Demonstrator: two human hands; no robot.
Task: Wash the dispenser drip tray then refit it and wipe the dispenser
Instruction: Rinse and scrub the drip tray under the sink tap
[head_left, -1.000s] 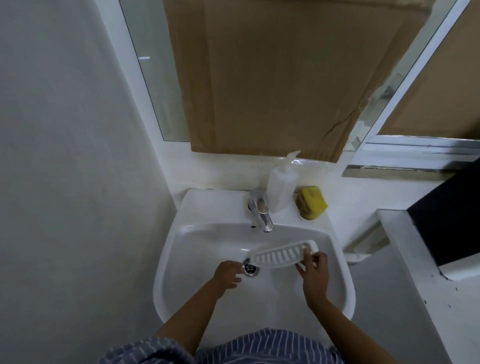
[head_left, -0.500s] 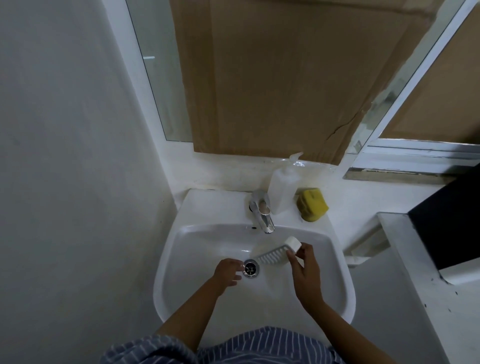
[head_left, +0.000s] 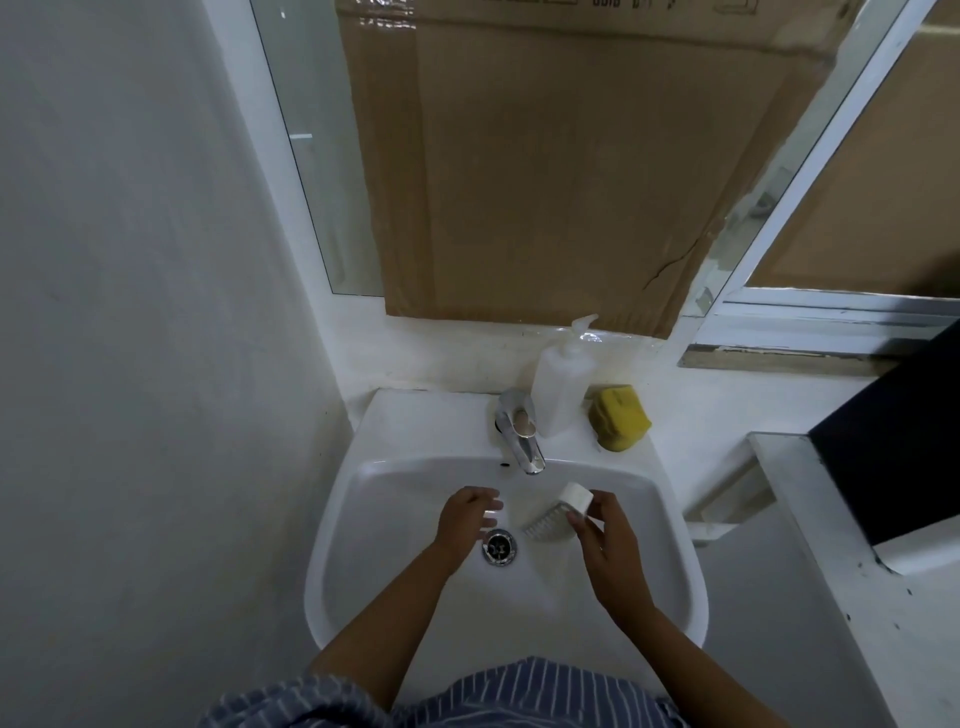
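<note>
Head view, starting nearest you: a blue striped garment (head_left: 524, 691) fills the bottom edge, and both your forearms reach over the front rim of the sink (head_left: 332, 582). Your right hand (head_left: 605, 545) pinches the drip tray (head_left: 558, 512) by its upper end, thumb and fingertips on the white edge. The tray tilts with its ribbed end down toward the drain (head_left: 500, 546), likely so water can run off into the basin. Your left hand (head_left: 467, 519) holds nothing; its fingers are loosely spread just above the drain, probably ready to take the lower end. Behind the hands, the tap (head_left: 522, 441) overhangs the basin; whether water flows, you cannot tell. A soap bottle (head_left: 563, 389) and a yellow sponge (head_left: 618, 423) sit beside it, within reach for scrubbing. Cardboard (head_left: 571, 166) covers the window beyond.
</note>
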